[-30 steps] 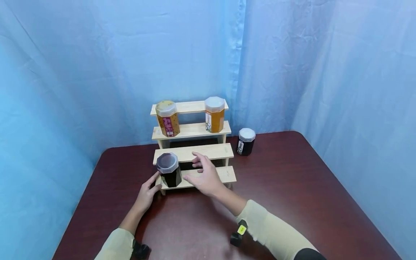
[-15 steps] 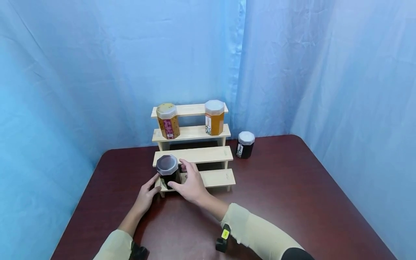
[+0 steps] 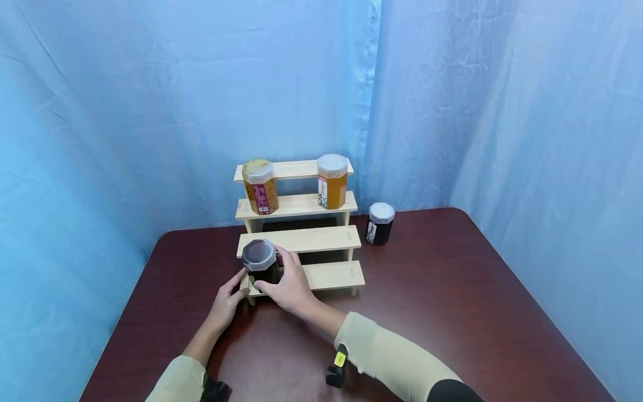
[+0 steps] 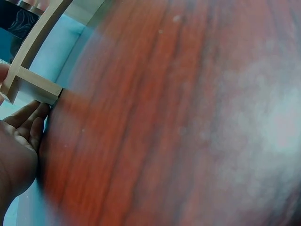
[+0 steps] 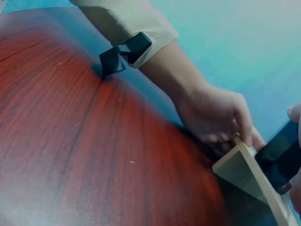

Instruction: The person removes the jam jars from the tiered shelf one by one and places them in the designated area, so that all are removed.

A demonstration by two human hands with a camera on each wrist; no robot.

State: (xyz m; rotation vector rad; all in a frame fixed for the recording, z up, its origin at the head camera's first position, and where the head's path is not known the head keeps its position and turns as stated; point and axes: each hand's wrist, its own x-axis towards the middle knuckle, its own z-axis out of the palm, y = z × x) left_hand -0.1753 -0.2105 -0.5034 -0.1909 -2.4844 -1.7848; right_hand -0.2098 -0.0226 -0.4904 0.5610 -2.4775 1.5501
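On the left end of the lowest step of a pale wooden tiered stand point(image 3: 331, 274) sits a dark jar point(image 3: 259, 258) with a clear octagonal lid. My right hand point(image 3: 290, 285) grips this jar from the right, thumb in front and fingers behind. The left hand point(image 3: 226, 301) holds the end of the same step, its thumb at the front corner. The left wrist view shows fingers of the left hand point(image 4: 21, 146) below the board point(image 4: 37, 84). In the right wrist view the dark jar point(image 5: 282, 153) is partly cut off.
Higher on the stand are a speckled yellow jar point(image 3: 261, 192) at left and an orange jar point(image 3: 332, 187) at right. Another dark jar point(image 3: 379, 226) stands on the dark red table point(image 3: 452, 312) beside the stand. Blue curtains point(image 3: 301, 84) surround the table.
My right hand has moved left from above the lowest step and taken hold of the dark jar. The left hand has stayed at the step's end; the jar stands in the same place.
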